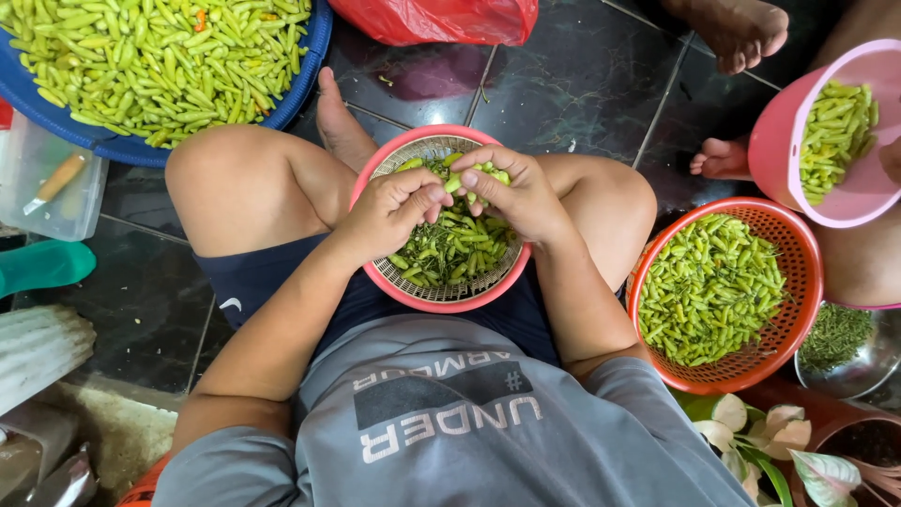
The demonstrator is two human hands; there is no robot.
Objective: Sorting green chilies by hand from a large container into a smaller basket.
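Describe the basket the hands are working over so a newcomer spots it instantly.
Start at the seated person's lap: between the bare knees sits a small round pink-rimmed woven basket. Both the left hand and the right hand pinch green chilies above it. Unlike the larger orange basket beside it, it holds stems mixed with chilies.

Green chillies (457,246) in pink-rimmed beige basket (394,282); orange basket (798,282); blue tub (300,84).

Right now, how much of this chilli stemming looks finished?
Looks done: the orange basket of green chillies. In hand: both hands, left hand and right hand, pinch one chilli over the pink lap basket. Left: the heaped blue basin.
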